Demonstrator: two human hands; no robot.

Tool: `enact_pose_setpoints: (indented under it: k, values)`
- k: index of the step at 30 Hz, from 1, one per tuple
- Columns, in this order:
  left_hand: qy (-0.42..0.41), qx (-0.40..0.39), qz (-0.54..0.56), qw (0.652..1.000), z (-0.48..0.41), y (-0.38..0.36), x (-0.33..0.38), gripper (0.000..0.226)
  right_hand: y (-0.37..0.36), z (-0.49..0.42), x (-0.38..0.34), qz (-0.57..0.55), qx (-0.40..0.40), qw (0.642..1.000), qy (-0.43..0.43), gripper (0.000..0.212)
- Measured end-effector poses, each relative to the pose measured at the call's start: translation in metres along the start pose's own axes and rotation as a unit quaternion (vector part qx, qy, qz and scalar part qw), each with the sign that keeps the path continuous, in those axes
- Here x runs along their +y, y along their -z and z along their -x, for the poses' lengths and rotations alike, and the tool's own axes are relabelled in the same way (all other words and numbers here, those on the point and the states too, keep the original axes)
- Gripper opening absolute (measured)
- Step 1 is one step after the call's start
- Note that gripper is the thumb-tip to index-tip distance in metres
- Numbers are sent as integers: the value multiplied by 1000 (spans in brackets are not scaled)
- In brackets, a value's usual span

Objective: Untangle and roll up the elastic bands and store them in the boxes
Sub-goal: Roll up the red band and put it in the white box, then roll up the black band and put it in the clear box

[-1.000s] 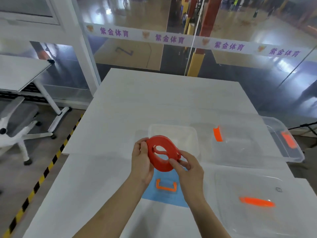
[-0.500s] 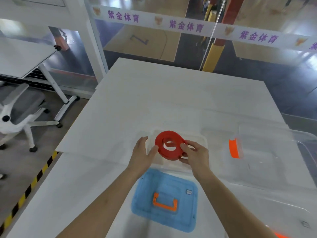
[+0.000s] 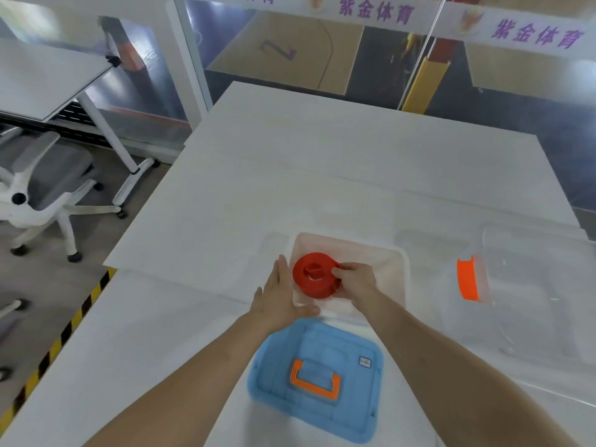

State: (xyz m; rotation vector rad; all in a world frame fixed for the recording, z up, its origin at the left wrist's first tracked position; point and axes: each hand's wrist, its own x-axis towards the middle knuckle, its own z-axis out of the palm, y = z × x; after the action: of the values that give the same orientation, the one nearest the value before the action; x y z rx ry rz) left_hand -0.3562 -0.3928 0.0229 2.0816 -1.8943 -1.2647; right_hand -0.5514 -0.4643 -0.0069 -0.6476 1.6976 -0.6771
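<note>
Red and tightly coiled, the rolled elastic band point(image 3: 315, 279) sits low inside the small clear box point(image 3: 392, 279), which stands near the middle of the white surface point(image 3: 322, 162), a little toward its near edge.

Going from the left: the left hand point(image 3: 280, 296) lies flat and spread, fingers together and pointing away, its edge against the box's left wall; it holds nothing and seems to steady the box. The coil comes next, lying flat with its hollow centre facing up. The right hand point(image 3: 354, 280) pinches the coil's right rim between thumb and fingertips, reaching in over the near wall.

To do this step well, I judge the roll should be set flat on the box floor before the pinch is let go, with the loose tail tucked under or pressed against a wall so the coil cannot spring open. The left hand should keep the light box from sliding.

Toward the near edge lies the blue lid point(image 3: 316, 382) with its orange handle point(image 3: 314, 380), just in front of the box, ready for closing. Further right, a larger clear box point(image 3: 541, 295) with an orange latch point(image 3: 467, 279) stands near the surface's right edge.
</note>
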Motion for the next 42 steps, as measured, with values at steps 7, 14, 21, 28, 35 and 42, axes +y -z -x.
enact_pose_setpoints:
  k: [7,14,21,28,35,42]
  values:
    - [0,-23,9,1000,-11,9,-2,149,-4,-17,12,-88,-19,995,-52,32]
    - [11,-32,7,999,-13,9,-1,152,-9,-27,17,-86,-9,995,-49,54]
    - [39,-26,-19,999,-10,12,7,154,-5,-15,3,-74,-54,994,-67,77]
    - [60,-11,-110,992,8,24,32,143,19,22,-11,56,-65,996,18,56]
    - [-64,123,-148,979,81,9,39,81,56,137,5,288,41,920,261,33]
    - [-165,122,-191,960,191,-42,35,63,105,276,91,454,130,829,301,38]
